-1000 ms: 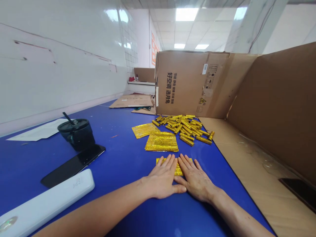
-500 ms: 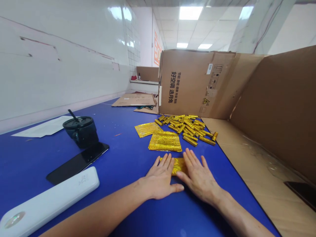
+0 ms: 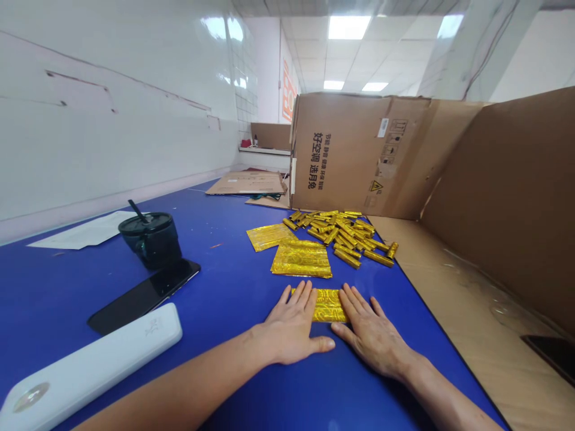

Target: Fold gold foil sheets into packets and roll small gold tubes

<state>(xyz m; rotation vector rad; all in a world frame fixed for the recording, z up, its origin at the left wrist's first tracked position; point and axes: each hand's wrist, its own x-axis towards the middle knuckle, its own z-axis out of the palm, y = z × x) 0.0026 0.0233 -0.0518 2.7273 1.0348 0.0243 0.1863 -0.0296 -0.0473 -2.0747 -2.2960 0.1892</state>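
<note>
A folded sheet of gold foil paper (image 3: pixel 329 306) lies flat on the blue table in front of me. My left hand (image 3: pixel 294 326) rests flat on its left end, fingers stretched out and thumb pointing right. My right hand (image 3: pixel 371 326) lies flat over its right end, fingers extended and thumb apart. The hands cover both ends of the foil. Just beyond it is a stack of gold foil sheets (image 3: pixel 302 259), with another foil sheet (image 3: pixel 268 236) behind to the left. Farther back lies a heap of rolled gold foil tubes (image 3: pixel 341 230).
On the left stand a dark lidded mug (image 3: pixel 155 242), a black phone (image 3: pixel 144 296) and a long white case (image 3: pixel 99 359). White paper (image 3: pixel 81 232) lies by the wall. A large cardboard box (image 3: pixel 354 155) borders the back and right. Flat cardboard (image 3: pixel 247 182) lies at the far left.
My right hand has slid to the right along the folded foil, uncovering more of its middle. My left hand stays in place. The view has shifted slightly.
</note>
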